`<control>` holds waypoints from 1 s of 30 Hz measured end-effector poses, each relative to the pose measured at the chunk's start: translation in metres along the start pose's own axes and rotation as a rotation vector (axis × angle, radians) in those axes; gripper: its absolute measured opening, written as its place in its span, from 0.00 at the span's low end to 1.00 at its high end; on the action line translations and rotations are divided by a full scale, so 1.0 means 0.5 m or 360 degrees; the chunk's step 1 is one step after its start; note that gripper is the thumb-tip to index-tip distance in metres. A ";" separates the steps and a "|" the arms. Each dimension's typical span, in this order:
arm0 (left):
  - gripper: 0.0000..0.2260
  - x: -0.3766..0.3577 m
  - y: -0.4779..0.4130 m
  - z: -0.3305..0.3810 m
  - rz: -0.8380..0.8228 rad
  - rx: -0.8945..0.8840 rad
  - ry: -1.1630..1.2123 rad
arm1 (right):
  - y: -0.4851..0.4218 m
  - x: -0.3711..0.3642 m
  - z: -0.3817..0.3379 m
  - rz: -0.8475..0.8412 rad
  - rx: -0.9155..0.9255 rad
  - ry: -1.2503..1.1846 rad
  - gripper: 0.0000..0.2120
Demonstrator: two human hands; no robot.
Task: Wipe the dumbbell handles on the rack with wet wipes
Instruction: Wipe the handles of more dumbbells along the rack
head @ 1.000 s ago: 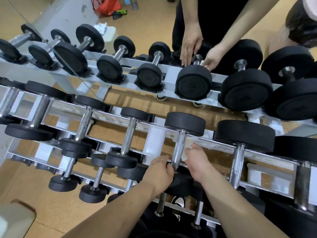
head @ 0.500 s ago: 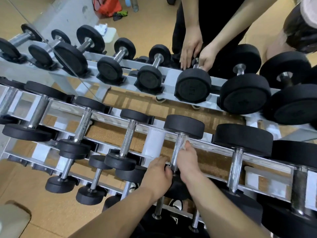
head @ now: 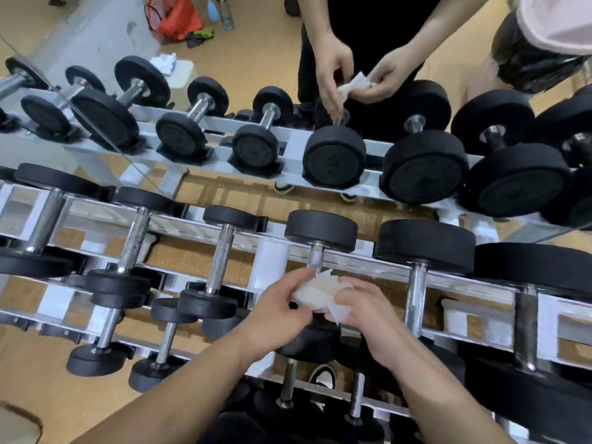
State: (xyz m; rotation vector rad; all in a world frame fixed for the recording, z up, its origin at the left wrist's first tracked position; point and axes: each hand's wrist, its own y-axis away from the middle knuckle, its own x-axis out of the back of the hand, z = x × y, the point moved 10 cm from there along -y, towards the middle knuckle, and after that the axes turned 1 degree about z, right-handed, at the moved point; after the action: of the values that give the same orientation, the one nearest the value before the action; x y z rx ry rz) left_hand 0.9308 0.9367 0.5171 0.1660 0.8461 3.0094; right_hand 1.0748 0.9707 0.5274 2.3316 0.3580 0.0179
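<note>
A white wet wipe (head: 317, 291) is bunched between both my hands, just above the top tier of the silver rack (head: 378, 267). My left hand (head: 278, 310) pinches its left side. My right hand (head: 368, 310) grips its right side. Behind the wipe runs the steel handle (head: 315, 256) of a black dumbbell (head: 320, 227); the handle's lower part and near head are hidden by my hands. Neither hand touches the handle. Other dumbbells with bare handles lie to the left (head: 221, 254) and right (head: 415, 296).
A mirror behind the rack repeats the scene: reflected dumbbells (head: 333, 158) and reflected hands with a wipe (head: 352, 83). Lower rack tiers hold more dumbbells (head: 105, 328). A red bag (head: 177, 14) and bottle (head: 226, 12) lie on the wooden floor in the reflection.
My right hand has come off the dumbbell handle with the wipe. My left hand has left the near head, and both now hold the wipe bunched between them.
</note>
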 end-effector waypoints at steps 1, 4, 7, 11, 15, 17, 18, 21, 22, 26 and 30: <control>0.26 -0.008 0.003 0.011 -0.0083 0.0032 0.0179 | 0.003 -0.001 0.001 -0.0046 -0.0019 -0.0063 0.17; 0.19 -0.023 0.011 0.030 -0.0233 0.0181 0.0538 | 0.006 0.009 0.015 -0.0107 -0.0062 -0.0152 0.18; 0.21 -0.018 0.011 0.022 -0.0136 0.0310 0.0560 | -0.002 0.023 0.025 -0.0069 -0.0049 -0.0276 0.12; 0.23 -0.047 0.018 -0.010 -0.0204 0.0551 0.0515 | -0.012 -0.006 0.031 -0.0217 -0.0013 -0.0074 0.13; 0.20 -0.038 0.013 -0.032 -0.0134 0.0721 0.0575 | -0.038 0.013 0.051 -0.0084 -0.0069 -0.0093 0.16; 0.17 -0.031 0.007 -0.034 -0.0134 0.0780 0.0561 | -0.050 0.028 0.058 -0.0023 -0.0090 -0.0107 0.15; 0.14 -0.020 0.001 -0.033 -0.0086 0.0791 0.0576 | -0.055 0.032 0.062 -0.0019 -0.0110 -0.0123 0.13; 0.13 0.046 -0.020 -0.022 0.0294 0.0812 0.0697 | -0.069 0.052 0.076 0.0093 -0.0173 -0.0180 0.12; 0.15 0.074 -0.025 -0.018 0.0455 0.0791 0.0664 | -0.073 0.060 0.078 0.0155 -0.0172 -0.0188 0.12; 0.04 0.152 -0.018 0.092 0.0941 0.0105 0.0105 | -0.095 0.066 0.095 0.0403 -0.0196 -0.0343 0.07; 0.08 0.034 -0.033 0.110 0.0466 -0.0398 -0.0866 | -0.111 0.036 0.119 0.0450 -0.0180 -0.0211 0.05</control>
State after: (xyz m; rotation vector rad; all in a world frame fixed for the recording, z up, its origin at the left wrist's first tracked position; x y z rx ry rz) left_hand 0.9192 0.9802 0.5570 1.1232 0.4178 3.0211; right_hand 1.0851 0.9714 0.4447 2.2392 -0.0390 0.0206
